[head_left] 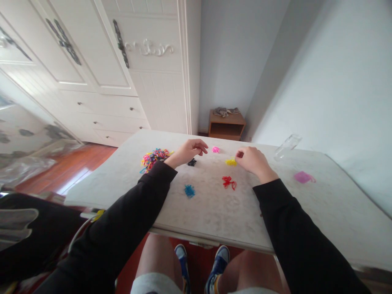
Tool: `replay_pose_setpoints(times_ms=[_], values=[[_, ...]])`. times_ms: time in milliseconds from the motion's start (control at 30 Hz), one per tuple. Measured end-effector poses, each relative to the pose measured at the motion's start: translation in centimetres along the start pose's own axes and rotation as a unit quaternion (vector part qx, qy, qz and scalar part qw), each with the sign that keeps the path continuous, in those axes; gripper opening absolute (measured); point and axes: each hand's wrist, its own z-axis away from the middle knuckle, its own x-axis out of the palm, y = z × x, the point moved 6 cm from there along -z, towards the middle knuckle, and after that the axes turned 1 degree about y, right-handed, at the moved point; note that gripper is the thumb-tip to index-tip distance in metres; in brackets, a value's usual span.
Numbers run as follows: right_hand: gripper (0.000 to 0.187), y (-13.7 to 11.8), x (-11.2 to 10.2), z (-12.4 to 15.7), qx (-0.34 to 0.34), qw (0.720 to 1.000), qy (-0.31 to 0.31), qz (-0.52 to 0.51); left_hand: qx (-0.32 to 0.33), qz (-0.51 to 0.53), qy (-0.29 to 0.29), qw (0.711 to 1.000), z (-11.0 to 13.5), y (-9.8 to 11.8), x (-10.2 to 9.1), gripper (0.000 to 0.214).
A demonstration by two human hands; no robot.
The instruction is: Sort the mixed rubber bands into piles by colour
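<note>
Just above the middle of the frame, the left hand (188, 151) lies on the table (214, 212) with fingers loosely curled, between the mixed heap (153, 157) at its wrist and the pink bands (216, 149) off its fingertips, with the black bands (192, 162) just below it; I cannot tell whether it holds anything. Right of centre, the right hand (252, 160) is clenched, thumb and forefinger pinched just beside the yellow bands (230, 162). Red bands (228, 182) and blue bands (189, 190) lie lower, between the sleeves.
</note>
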Motion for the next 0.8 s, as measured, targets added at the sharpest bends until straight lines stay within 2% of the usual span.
replay_pose_setpoints(times_ms=[167, 233, 300, 400, 500, 633, 800], values=[[0.012, -0.1, 0.1, 0.2, 0.006, 1.000, -0.019, 0.009, 0.026, -0.027, 0.002, 0.999, 0.3, 0.2, 0.1, 0.011], [0.011, -0.2, 0.1, 0.2, 0.007, 1.000, -0.020, 0.002, 0.024, -0.028, 0.000, 0.999, 0.4, 0.3, 0.2, 0.015], [0.011, -0.3, -0.3, 0.2, 0.009, 1.000, 0.006, -0.014, 0.015, -0.024, 0.003, 1.000, 0.5, 0.2, 0.1, 0.021], [0.012, -0.8, -1.0, 0.2, 0.000, 0.995, 0.080, -0.063, 0.003, -0.011, 0.009, 1.000, 0.6, 0.1, 0.2, 0.029], [0.011, -2.5, -1.2, 0.4, -0.086, 0.981, 0.110, -0.134, 0.002, 0.014, 0.007, 1.000, 0.6, 0.3, 0.4, 0.034], [0.007, -5.6, -0.6, 1.2, -0.221, 0.953, 0.092, -0.186, 0.001, 0.030, 0.000, 1.000, 0.7, 0.5, 0.8, 0.034], [0.007, -7.3, -0.4, 1.9, -0.265, 0.937, 0.097, -0.205, 0.011, 0.041, -0.018, 0.999, 0.7, 0.7, 1.5, 0.036]])
